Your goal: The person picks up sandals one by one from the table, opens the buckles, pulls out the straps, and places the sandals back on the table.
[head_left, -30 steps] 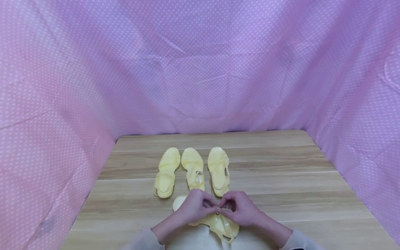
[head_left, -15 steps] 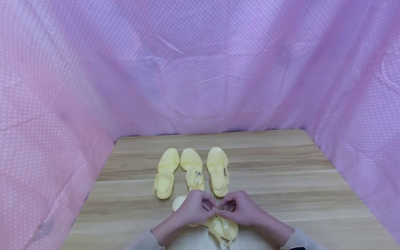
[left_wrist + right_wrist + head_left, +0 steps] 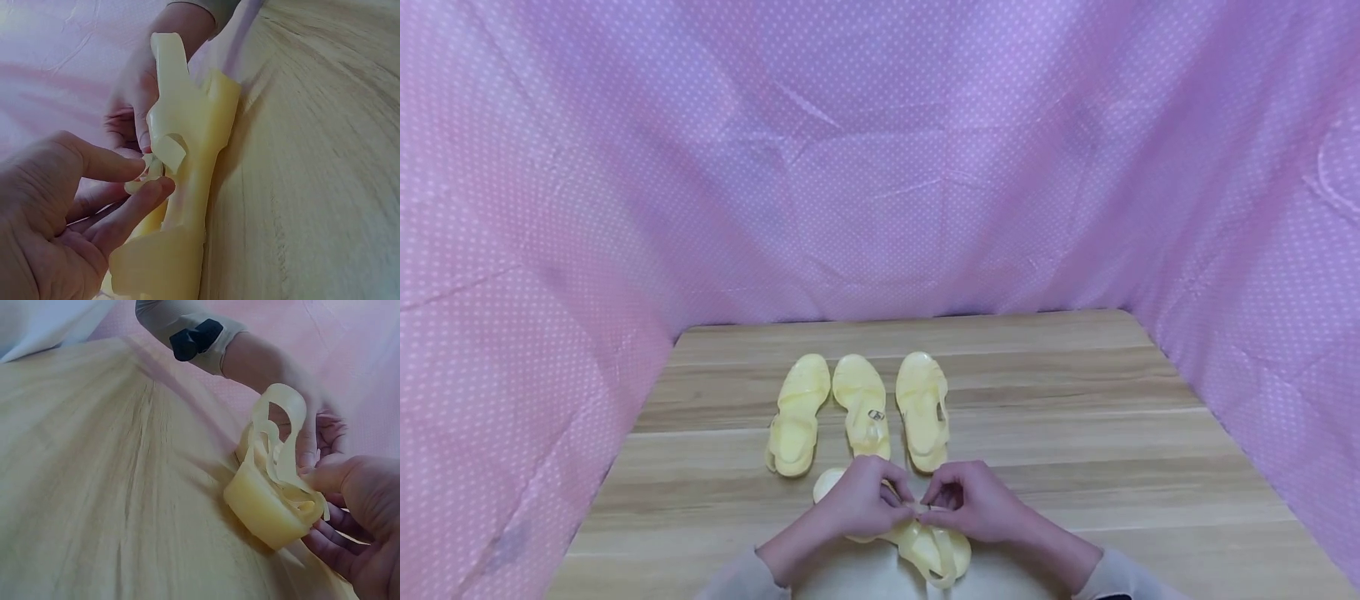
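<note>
A pale yellow jelly sandal (image 3: 917,546) lies crosswise at the table's near side, toe to the left and heel to the right in the head view. Thumb and forefinger of my left hand (image 3: 867,498) pinch the end of its ankle strap (image 3: 153,169). My right hand (image 3: 972,502) meets it from the other side, its fingertips pinching the same strap close by. Seen from the right wrist, the strap loop rises above the heel (image 3: 269,509), with my right thumb (image 3: 331,475) on the strap. The buckle itself is mostly hidden by the fingers.
Three more yellow sandals stand in a row beyond my hands: a left one (image 3: 797,417), a middle one (image 3: 860,392) with a dark oval mark, and a right one (image 3: 922,412). Pink dotted cloth (image 3: 880,208) surrounds the wooden table (image 3: 1075,400).
My fingertips have drawn slightly apart, and a bit of strap now shows between them. The held sandal has turned a little; the row of sandals stays put.
</note>
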The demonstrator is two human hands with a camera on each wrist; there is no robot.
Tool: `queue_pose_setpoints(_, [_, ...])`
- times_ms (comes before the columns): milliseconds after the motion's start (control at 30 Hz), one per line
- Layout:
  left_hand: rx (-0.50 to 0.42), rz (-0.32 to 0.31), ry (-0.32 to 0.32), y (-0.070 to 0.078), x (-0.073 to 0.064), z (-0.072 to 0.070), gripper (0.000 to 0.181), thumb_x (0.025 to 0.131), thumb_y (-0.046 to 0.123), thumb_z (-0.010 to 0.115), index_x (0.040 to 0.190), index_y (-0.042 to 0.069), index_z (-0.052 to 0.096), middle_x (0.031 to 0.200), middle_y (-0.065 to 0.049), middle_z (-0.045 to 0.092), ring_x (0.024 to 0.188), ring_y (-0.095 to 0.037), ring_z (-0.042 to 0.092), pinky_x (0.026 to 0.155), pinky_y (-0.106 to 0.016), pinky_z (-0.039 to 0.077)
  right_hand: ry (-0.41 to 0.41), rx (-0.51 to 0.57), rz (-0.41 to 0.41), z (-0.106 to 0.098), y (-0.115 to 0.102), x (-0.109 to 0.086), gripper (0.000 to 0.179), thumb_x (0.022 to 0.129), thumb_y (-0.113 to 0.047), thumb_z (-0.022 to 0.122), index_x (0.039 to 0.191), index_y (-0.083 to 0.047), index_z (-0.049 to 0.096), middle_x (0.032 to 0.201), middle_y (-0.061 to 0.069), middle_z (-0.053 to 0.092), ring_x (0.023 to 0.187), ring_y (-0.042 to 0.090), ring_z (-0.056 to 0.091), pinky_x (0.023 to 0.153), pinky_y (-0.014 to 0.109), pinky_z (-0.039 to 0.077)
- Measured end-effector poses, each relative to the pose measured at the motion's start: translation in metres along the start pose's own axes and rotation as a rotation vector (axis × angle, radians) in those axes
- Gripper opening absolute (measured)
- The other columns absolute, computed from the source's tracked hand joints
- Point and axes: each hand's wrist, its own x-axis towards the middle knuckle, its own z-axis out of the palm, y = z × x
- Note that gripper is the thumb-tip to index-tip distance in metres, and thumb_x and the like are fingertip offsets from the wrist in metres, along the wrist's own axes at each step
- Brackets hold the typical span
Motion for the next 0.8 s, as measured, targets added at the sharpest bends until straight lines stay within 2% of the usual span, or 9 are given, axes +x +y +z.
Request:
queue_pose_setpoints(100, [0.046, 0.031, 0.009, 0.0016, 0.0011, -0.0009, 0.01, 0.085, -0.003, 0.077, 0.091, 0.005, 0.08, 0.085, -0.003, 0.079, 0.07, 0.004, 0.071, 0.066, -0.016, 0.061, 0.016, 0.0, 0.013, 0.0012, -0.0007, -0.0011, 0.015, 0.086, -0.025, 0.09, 0.09, -0.017, 0.078, 0.077, -0.007, 0.069, 0.067, -0.005, 0.058, 0.057, 0.019, 0.055])
queue_pose_setpoints(167, [0.07, 0.061, 0.016, 0.0039, 0.002, -0.0007, 0.016, 0.085, -0.005, 0.075, 0.098, 0.003, 0.082, 0.087, -0.006, 0.082, 0.069, 0.006, 0.071, 0.065, -0.015, 0.061, 0.027, -0.001, 0.019, 0.002, -0.001, -0.0014, 0.015, 0.085, -0.023, 0.091, 0.09, -0.016, 0.078, 0.077, -0.006, 0.07, 0.067, -0.005, 0.058, 0.058, 0.02, 0.055])
queue_pose_setpoints(233, [0.09, 0.085, 0.023, 0.0059, 0.0028, 0.0002, 0.018, 0.085, -0.003, 0.077, 0.1, 0.002, 0.083, 0.089, -0.008, 0.083, 0.069, 0.008, 0.07, 0.064, -0.015, 0.061, 0.036, -0.005, 0.024, 0.0025, -0.0015, -0.0014, 0.015, 0.085, -0.024, 0.091, 0.089, -0.016, 0.079, 0.077, -0.006, 0.07, 0.067, -0.005, 0.058, 0.058, 0.02, 0.056])
queue_pose_setpoints(400, [0.088, 0.075, 0.016, 0.005, 0.0024, 0.0016, 0.005, 0.086, 0.006, 0.086, 0.091, 0.008, 0.085, 0.084, -0.003, 0.083, 0.067, 0.008, 0.07, 0.064, -0.015, 0.061, 0.036, -0.012, 0.052, 0.0023, -0.0006, -0.0023, 0.014, 0.086, -0.027, 0.09, 0.09, -0.019, 0.08, 0.078, -0.009, 0.071, 0.067, -0.005, 0.059, 0.059, 0.02, 0.056])
queue_pose_setpoints(567, [0.087, 0.051, 0.012, 0.001, 0.0019, -0.0006, 0.007, 0.087, 0.002, 0.082, 0.087, 0.009, 0.083, 0.08, 0.0, 0.081, 0.069, 0.005, 0.07, 0.066, -0.015, 0.06, 0.038, -0.008, 0.022, 0.0016, 0.0002, -0.0032, 0.014, 0.085, -0.024, 0.091, 0.091, -0.017, 0.08, 0.078, -0.006, 0.072, 0.068, -0.005, 0.059, 0.058, 0.02, 0.056])
queue_pose_setpoints(633, [0.099, 0.065, 0.009, 0.0011, 0.0024, -0.0007, 0.009, 0.087, -0.001, 0.08, 0.089, 0.008, 0.083, 0.082, 0.0, 0.081, 0.07, 0.006, 0.069, 0.066, -0.014, 0.06, 0.042, -0.008, 0.01, 0.0018, 0.0002, -0.003, 0.014, 0.085, -0.023, 0.091, 0.09, -0.016, 0.08, 0.078, -0.005, 0.073, 0.067, -0.006, 0.059, 0.058, 0.02, 0.056])
queue_pose_setpoints(800, [0.173, 0.147, 0.01, 0.0056, 0.0031, 0.0011, 0.016, 0.084, -0.005, 0.075, 0.093, 0.006, 0.084, 0.085, -0.003, 0.082, 0.066, 0.012, 0.065, 0.062, -0.012, 0.058, 0.05, -0.016, 0.006, 0.0031, 0.0003, -0.0015, 0.014, 0.085, -0.023, 0.091, 0.089, -0.016, 0.08, 0.077, -0.007, 0.073, 0.067, -0.006, 0.06, 0.058, 0.02, 0.057])
